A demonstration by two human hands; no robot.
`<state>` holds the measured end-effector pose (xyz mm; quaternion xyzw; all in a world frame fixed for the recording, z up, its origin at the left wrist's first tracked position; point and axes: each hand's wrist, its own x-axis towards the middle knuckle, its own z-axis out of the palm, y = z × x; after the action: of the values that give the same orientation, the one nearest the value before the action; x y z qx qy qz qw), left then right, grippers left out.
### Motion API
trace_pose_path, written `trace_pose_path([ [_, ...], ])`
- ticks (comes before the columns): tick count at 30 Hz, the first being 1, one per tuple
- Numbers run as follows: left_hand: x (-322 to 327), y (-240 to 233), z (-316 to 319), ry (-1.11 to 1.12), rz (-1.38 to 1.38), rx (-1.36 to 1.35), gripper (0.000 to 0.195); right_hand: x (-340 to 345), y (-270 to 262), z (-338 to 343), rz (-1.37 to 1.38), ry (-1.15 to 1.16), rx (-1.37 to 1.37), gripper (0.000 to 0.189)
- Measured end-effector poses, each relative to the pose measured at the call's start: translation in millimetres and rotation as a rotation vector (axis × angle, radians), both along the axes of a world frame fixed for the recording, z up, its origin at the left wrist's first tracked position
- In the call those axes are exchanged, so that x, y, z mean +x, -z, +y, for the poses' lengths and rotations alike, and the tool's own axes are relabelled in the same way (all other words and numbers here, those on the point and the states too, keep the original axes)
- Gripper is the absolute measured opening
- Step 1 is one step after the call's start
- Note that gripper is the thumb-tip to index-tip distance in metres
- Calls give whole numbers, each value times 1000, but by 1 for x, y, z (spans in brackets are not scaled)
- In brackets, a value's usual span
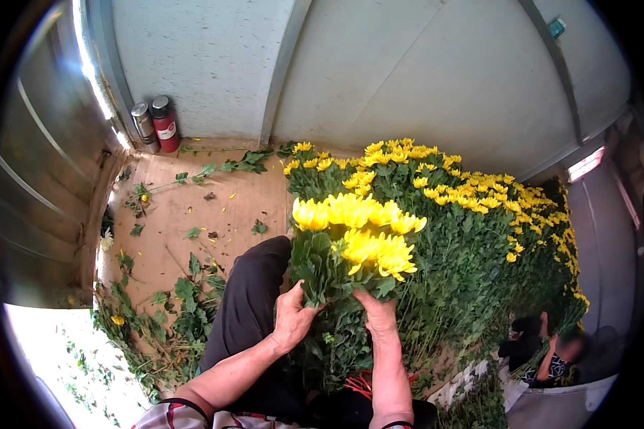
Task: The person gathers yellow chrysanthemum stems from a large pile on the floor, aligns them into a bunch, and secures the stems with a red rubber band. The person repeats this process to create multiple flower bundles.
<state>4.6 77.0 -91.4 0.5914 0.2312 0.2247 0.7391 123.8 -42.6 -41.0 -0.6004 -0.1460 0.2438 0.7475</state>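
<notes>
Both my hands hold a bunch of yellow chrysanthemums [354, 212] upright in front of me, just below the blooms. My left hand [295, 316] grips the leafy stems on the left side, its thumb pointing up. On the right side my right hand [375, 311] is closed around the stems, its fingers partly hidden by leaves. The lower stems hang down between my forearms toward my lap. Red ties [359, 383] lie by my right forearm. Behind the bunch, a large heap of cut yellow chrysanthemums [461, 257] reaches to the right.
A red flask [165, 126] and a silver flask [145, 127] stand in the back-left corner. Loose stems and leaves [185, 305] litter the brown floor [166, 214] at left. A co-worker [542, 354] sits at the lower right, holding stems. A grey wall [408, 69] rises behind.
</notes>
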Motion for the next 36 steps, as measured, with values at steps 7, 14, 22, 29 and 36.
trace_pose_path([
  [7, -8, -13, -4, 176, -156, -410, 41, -4, 5, 2, -90, 10, -21, 42],
  [14, -2, -14, 8, 387, -77, -791, 56, -13, 3, 10, -124, -36, -142, 46],
  [22, 18, 6, -4, 443, 46, -6, 53, -23, 2, 18, -341, 32, -264, 35],
  [29, 14, 4, -16, 182, -24, 177, 41, -16, 28, 15, -382, -21, -244, 45],
  [36, 10, -2, -14, 78, 12, 70, 31, -12, 34, 33, -301, -85, -227, 38],
])
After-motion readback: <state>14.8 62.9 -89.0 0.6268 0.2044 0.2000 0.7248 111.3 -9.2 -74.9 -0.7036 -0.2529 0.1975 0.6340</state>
